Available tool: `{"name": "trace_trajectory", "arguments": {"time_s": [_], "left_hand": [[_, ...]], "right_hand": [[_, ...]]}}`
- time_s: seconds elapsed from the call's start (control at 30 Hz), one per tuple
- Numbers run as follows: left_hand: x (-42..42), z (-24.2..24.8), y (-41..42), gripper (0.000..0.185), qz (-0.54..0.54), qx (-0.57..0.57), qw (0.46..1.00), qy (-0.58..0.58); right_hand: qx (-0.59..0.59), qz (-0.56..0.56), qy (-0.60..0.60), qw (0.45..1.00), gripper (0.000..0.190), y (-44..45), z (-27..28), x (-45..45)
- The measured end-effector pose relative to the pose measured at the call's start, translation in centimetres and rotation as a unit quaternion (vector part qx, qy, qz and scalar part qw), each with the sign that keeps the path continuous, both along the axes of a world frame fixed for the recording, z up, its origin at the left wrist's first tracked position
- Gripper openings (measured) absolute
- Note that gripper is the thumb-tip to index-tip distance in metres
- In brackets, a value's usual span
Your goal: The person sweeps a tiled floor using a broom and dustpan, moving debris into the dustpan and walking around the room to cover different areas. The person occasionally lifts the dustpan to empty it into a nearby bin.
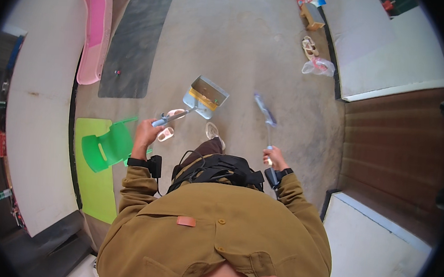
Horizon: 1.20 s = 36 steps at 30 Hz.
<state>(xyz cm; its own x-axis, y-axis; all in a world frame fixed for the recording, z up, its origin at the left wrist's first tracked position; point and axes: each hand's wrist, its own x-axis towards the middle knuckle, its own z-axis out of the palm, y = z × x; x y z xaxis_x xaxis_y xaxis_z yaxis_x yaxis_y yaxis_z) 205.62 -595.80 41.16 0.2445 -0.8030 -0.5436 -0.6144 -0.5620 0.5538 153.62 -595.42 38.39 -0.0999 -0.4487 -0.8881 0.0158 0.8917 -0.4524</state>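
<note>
My left hand [147, 133] is closed around the handle of a long-handled dustpan [199, 100], whose pan rests on the concrete floor ahead of my foot. Inside the pan, behind a yellow comb strip [202, 99], lies some debris with a small green bit. My right hand [275, 158] grips the handle of a broom [265, 110]; its blue-grey head is blurred and stands to the right of the dustpan, apart from it. A pair of pink slippers [166, 134] lies beside and below the dustpan's handle.
A green plastic chair [109, 146] stands on a lime mat [91, 191] at left. Beyond are a dark mat [136, 40] with a small object and a pink slide [96, 25]. Along the right wall are a plastic bag [319, 67], shoes [310, 48] and a wooden stool [312, 17].
</note>
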Motion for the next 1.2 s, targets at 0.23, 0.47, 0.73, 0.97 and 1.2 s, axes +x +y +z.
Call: {"name": "trace_trajectory", "arguments": {"time_s": [0.23, 0.47, 0.73, 0.97, 1.2], "left_hand": [[-3.6, 0.6, -9.8, 0.036, -0.055, -0.025, 0.997, -0.046], [-4.0, 0.1, -15.3, 0.033, -0.049, -0.011, 0.997, -0.054], [-4.7, -0.8, -20.7, 0.034, -0.006, 0.039, 0.998, -0.056], [-10.8, 0.5, -25.8, 0.032, 0.063, 0.093, 0.991, -0.075], [-13.2, -0.7, -26.1, 0.033, 0.116, 0.136, 0.979, -0.100]], "right_hand": [[0.018, -0.087, -0.225, 0.970, 0.009, -10.5, 6.7, -1.1], [-0.071, -0.046, -0.078, 0.993, 0.062, -14.8, 8.1, -4.5], [-0.055, 0.140, 0.151, 0.977, 0.053, -29.3, 1.7, -8.6], [0.052, 0.255, 0.069, 0.963, 0.074, -40.1, 5.6, -10.9], [-0.029, 0.340, 0.074, 0.937, 0.068, -55.4, 7.5, -12.9]]}}
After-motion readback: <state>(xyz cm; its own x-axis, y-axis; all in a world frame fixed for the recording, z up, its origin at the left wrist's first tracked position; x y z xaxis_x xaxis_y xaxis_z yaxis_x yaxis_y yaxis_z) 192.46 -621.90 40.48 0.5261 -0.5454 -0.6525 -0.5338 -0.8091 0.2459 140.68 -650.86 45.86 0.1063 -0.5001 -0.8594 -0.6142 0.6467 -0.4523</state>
